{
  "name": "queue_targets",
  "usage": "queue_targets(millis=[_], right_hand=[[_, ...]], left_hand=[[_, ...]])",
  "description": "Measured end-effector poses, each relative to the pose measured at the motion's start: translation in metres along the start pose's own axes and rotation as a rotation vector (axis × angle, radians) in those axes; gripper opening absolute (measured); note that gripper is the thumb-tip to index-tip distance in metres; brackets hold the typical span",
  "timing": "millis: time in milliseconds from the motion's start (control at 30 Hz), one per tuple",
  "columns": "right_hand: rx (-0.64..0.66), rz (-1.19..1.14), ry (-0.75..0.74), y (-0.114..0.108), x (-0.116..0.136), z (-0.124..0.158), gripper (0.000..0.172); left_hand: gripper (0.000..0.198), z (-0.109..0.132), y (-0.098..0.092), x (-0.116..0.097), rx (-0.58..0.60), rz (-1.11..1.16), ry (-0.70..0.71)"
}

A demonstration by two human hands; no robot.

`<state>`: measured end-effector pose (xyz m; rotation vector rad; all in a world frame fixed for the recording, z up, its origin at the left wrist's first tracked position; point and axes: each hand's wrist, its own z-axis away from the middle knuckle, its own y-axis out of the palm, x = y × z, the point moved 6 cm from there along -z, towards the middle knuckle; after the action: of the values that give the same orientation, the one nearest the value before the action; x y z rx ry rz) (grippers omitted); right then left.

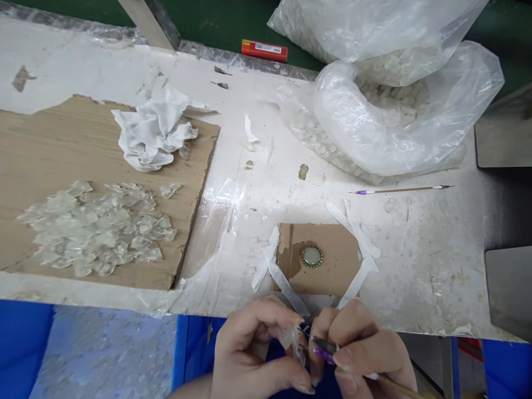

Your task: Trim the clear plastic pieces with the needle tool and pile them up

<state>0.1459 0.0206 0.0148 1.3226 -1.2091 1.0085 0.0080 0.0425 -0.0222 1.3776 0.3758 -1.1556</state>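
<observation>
At the table's front edge, my left hand (253,354) pinches a small translucent plastic piece (297,344) between thumb and fingers. Close beside it, my right hand (369,354) grips a thin needle-tipped stick (324,355) with a purple hub and a dark part near its front. The needle end points at the plastic piece; whether they touch is hard to see. Just beyond the hands, a bottle cap (312,256) lies on a small cardboard piece (341,277) with a damp-looking stain, held by white tape strips (286,288).
Left, a cardboard sheet (50,144) bears a heap of translucent pieces (103,227) and a crumpled white cloth (153,133). Another needle-tipped stick (403,190) lies at right. Behind are plastic bags (386,144) full of pieces and a red box (265,51). Metal plates (509,288) border the right.
</observation>
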Motion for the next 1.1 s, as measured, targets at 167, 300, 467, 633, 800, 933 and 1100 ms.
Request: queue_targets(millis=[167, 300, 467, 633, 800, 933, 1100], right_hand=[[-0.074, -0.008, -0.144, -0.008, 0.002, 0.006, 0.03], [0.026, 0.278, -0.193, -0.016, -0.002, 0.006, 0.036], [0.205, 0.512, -0.184, -0.01, -0.004, -0.009, 0.023], [0.192, 0.372, -0.231, -0.005, 0.002, -0.012, 0.015], [0.218, 0.251, -0.16, -0.004, 0.0, -0.015, 0.014], [0.237, 0.119, -0.075, -0.002, -0.006, -0.018, 0.012], [0.201, -0.036, 0.037, 0.0, -0.014, -0.019, 0.006]], left_hand=[[0.037, -0.001, 0.002, -0.005, -0.039, -0.001, 0.046], [0.037, -0.003, 0.004, -0.007, -0.004, 0.048, 0.044], [0.035, -0.004, 0.008, -0.001, 0.064, 0.163, 0.01], [0.027, -0.004, 0.006, 0.009, 0.015, 0.214, -0.063], [0.033, -0.002, 0.004, 0.005, 0.019, 0.089, -0.049], [0.037, -0.006, 0.005, -0.005, 0.013, -0.02, 0.045], [0.036, -0.009, 0.007, -0.01, 0.022, -0.147, 0.124]])
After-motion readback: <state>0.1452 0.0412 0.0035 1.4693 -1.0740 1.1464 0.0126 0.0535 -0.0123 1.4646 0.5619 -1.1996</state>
